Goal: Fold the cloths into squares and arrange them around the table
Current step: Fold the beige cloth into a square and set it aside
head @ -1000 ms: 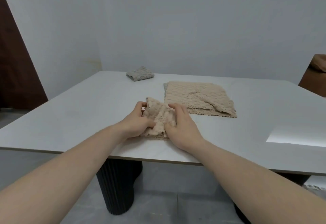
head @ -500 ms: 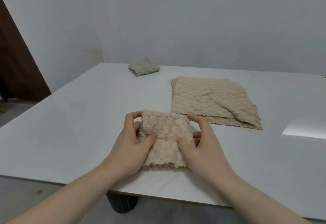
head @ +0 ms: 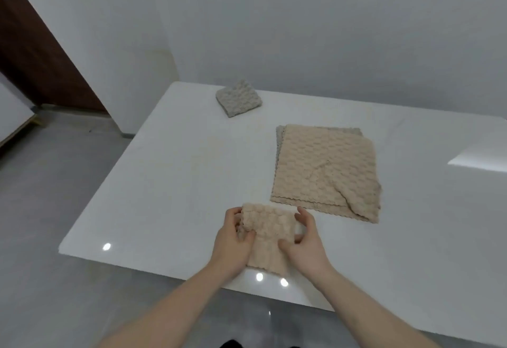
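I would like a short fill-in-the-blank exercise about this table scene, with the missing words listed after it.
1. Both hands, the left hand and the right hand, hold a small folded cloth of ____ colour.
2. The folded square at the far side of the table is ____ in colour.
3. The stack of unfolded cloths lies to the ____ of the hands.
4. The corner of the top cloth in that stack is turned ____.

Missing words: beige; grey; right; over
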